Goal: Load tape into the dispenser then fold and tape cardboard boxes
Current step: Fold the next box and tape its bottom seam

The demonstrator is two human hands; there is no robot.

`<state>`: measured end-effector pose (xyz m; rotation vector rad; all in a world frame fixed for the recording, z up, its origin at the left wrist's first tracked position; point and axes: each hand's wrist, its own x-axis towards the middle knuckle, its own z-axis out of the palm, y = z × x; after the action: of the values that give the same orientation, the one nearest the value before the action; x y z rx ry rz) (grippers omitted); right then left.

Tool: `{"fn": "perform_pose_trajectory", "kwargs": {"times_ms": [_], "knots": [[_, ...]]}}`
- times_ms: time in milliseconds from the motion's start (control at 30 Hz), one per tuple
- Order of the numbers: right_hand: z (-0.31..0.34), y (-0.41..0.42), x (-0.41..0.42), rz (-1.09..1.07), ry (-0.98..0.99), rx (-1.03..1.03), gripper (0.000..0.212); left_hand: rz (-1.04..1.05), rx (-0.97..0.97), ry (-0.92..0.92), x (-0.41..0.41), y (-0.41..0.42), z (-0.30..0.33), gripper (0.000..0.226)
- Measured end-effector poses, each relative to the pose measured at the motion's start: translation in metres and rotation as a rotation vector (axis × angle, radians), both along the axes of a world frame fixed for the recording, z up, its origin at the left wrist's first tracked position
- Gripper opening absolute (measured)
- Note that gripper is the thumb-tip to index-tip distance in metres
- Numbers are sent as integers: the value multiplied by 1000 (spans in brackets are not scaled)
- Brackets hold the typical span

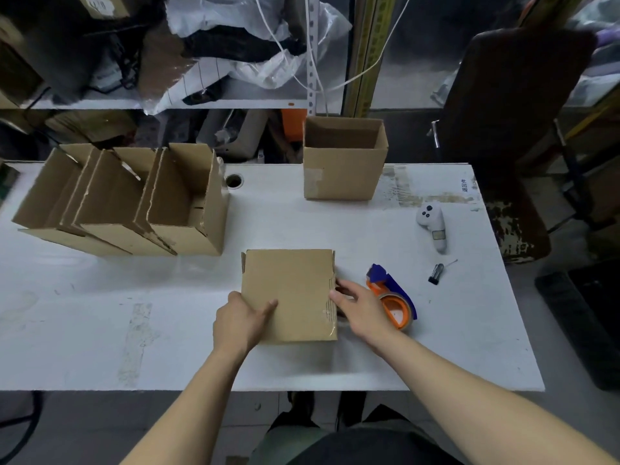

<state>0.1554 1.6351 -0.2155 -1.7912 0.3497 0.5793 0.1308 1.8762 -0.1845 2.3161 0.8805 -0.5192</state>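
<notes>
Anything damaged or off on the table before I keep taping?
Yes. The open boxes at the far left have ragged, torn edges. The box between your hands shows crumpled tape remnants on its right edge. The table surface is scuffed near the upright box.

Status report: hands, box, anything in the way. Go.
Left hand grips flat brown cardboard box, right hand at its right edge. Orange-and-blue tape dispenser beside right hand. Nothing blocking.

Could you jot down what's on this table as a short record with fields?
surface: white table
in work: cardboard box, near the front edge
left hand: holds the box's left side, thumb on top
right hand: at the box's right edge; grip unclear
tape dispenser: orange and blue, right of the box, partly behind the right hand
open boxes: clustered rear left
single open box: upright, rear centre
white controller: right side
</notes>
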Motion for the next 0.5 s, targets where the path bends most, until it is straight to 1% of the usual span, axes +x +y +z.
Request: {"fn": "perform_pose_trajectory", "kwargs": {"times_ms": [100,233,400,433,467,500], "knots": [[1,-1,8,16,-5,-10,44,11,9,-30,2,-7,0,60],[9,-2,18,-1,-29,-14,36,24,-20,-104,8,-14,2,63],[14,-5,23,48,-48,-87,35,33,-26,-119,12,-17,-2,65],[16,-6,22,57,-57,-126,36,35,-27,-122,11,-16,-3,66],[15,-11,20,64,-100,-215,37,44,-27,-128,11,-16,-3,67],[11,-17,19,75,-179,-345,38,55,-16,-138,9,-17,-3,71]]}}
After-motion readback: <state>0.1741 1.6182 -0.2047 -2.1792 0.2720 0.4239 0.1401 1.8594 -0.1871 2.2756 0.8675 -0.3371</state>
